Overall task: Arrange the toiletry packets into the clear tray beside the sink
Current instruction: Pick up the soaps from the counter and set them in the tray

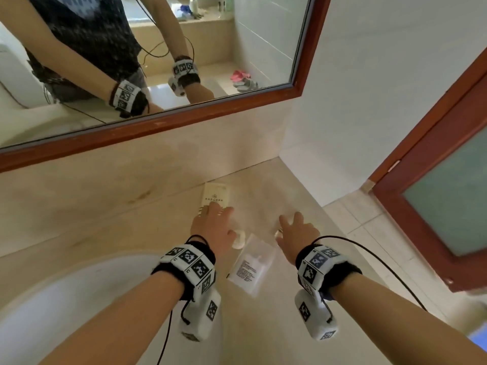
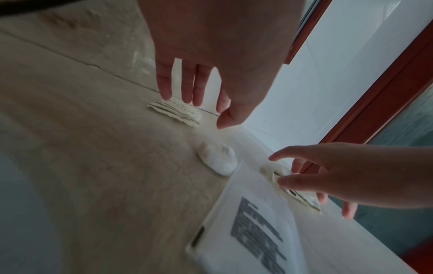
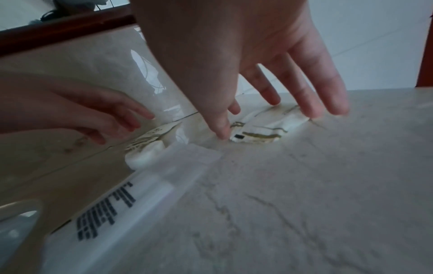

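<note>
Clear bag [image 1: 250, 267] nearest, flat on counter [image 1: 105, 219]; left hand [image 1: 210, 225] spread above cream packet [image 1: 214, 194], right hand [image 1: 296, 234] spread, fingertips on wrapped packet [image 3: 264, 128], neither gripping; tray not visible; risk: slick packets sliding off counter edge

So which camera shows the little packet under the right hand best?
The right wrist view: the packet lies uncovered beneath the right hand. The left wrist view shows it partly hidden by fingers; the head view shows only a sliver.
</note>
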`<state>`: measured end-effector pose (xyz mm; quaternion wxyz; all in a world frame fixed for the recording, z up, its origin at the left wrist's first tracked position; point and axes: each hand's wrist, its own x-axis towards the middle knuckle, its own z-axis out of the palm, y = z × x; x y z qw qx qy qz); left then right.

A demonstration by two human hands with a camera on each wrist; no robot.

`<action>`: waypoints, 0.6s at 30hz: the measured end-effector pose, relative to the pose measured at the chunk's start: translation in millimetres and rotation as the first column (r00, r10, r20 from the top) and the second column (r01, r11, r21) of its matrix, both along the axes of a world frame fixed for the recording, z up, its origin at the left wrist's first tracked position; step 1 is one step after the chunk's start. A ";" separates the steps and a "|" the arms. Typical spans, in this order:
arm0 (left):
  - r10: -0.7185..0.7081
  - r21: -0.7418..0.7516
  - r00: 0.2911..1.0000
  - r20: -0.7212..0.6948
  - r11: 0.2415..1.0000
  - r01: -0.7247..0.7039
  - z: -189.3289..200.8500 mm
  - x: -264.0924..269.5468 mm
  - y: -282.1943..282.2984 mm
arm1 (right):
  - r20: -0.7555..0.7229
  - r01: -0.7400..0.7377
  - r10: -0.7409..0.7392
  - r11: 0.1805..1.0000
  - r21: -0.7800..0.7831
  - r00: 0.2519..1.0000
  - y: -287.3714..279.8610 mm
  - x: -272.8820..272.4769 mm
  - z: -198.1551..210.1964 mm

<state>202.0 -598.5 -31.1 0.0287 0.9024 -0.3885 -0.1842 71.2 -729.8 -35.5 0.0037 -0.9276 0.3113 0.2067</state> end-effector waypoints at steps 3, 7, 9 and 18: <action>0.072 0.013 0.997 0.026 0.997 -0.072 -6.8 10.0 -9.9 | 0.052 0.015 -0.017 1.000 0.024 0.998 -0.5 11.9 -10.4; 0.148 0.061 0.989 0.001 0.987 -0.148 -16.1 18.2 -18.7 | 0.123 -0.044 0.033 0.995 0.091 0.992 -2.8 25.7 -21.9; 0.163 0.093 0.986 -0.026 0.983 -0.159 -22.1 19.3 -18.5 | 0.159 -0.076 0.060 0.992 0.098 0.985 -5.3 29.8 -25.0; 0.129 0.053 0.990 0.060 0.990 -0.132 -21.9 31.0 -18.1 | 0.394 -0.103 0.049 0.988 0.117 0.918 -12.3 47.0 -23.9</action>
